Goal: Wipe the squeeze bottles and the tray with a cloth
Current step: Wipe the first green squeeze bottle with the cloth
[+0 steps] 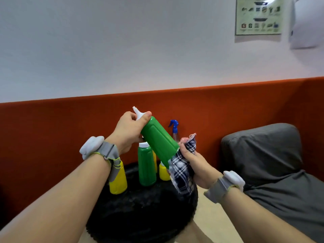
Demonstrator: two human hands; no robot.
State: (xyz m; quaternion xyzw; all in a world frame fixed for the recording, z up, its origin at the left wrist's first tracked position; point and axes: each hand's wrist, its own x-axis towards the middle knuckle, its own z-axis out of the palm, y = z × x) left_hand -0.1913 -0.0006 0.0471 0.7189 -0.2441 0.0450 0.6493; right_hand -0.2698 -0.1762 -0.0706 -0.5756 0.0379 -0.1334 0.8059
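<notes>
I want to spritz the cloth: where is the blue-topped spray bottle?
Head view, just right of centre: the spray bottle shows before the orange panel, behind the tilted green bottle and above the checked cloth.

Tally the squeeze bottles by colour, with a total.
Green: 2, the held green bottle and the standing green bottle
Yellow: 3, left yellow bottle, right yellow bottle, and a yellow sliver between the greens, likely a third
Total: 5
</notes>
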